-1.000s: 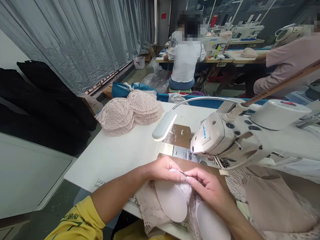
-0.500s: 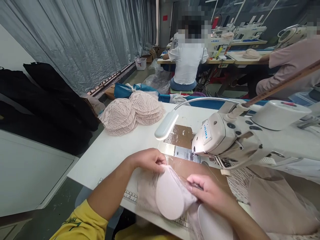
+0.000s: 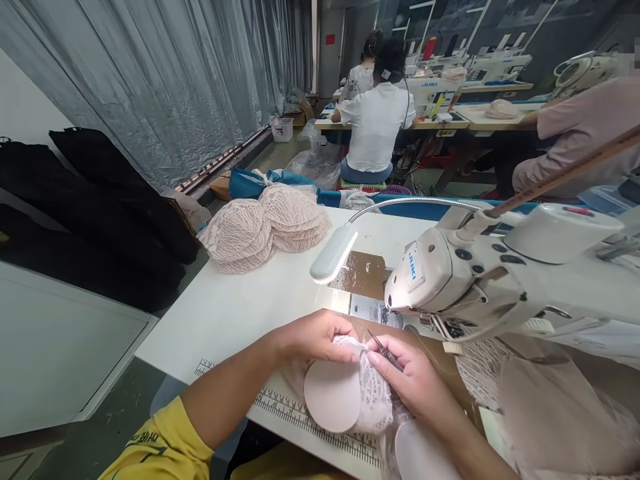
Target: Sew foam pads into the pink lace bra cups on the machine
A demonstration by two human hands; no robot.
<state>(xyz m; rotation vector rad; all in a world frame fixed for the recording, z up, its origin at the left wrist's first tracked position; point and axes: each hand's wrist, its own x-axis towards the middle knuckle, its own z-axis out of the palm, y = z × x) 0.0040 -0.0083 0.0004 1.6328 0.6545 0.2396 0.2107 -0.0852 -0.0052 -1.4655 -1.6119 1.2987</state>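
A pale pink lace bra [image 3: 376,397] with smooth padded cups lies over the table's front edge, below the sewing machine. My left hand [image 3: 325,337] pinches the lace along the top of the nearer cup [image 3: 333,397]. Close beside it, my right hand [image 3: 413,367] has its thumb and fingers closed on the same lace edge. Tucked in that hand is a small pointed metal tool [image 3: 384,350], which looks like thread snips, its tip pointing up and left. The second cup [image 3: 425,450] hangs under my right forearm, partly hidden.
Right of my hands stands a white sewing machine [image 3: 425,267], with a lamp [image 3: 334,253] over its needle plate [image 3: 367,308]. Stacked lace cups [image 3: 265,223] sit at the table's far left. Sheer fabric [image 3: 555,407] lies at right. Co-workers [image 3: 377,127] sit at machines ahead.
My hands have come closer together at the cup's top edge. The lace side now faces up more, and the pointed tool shows more clearly, tip upward.
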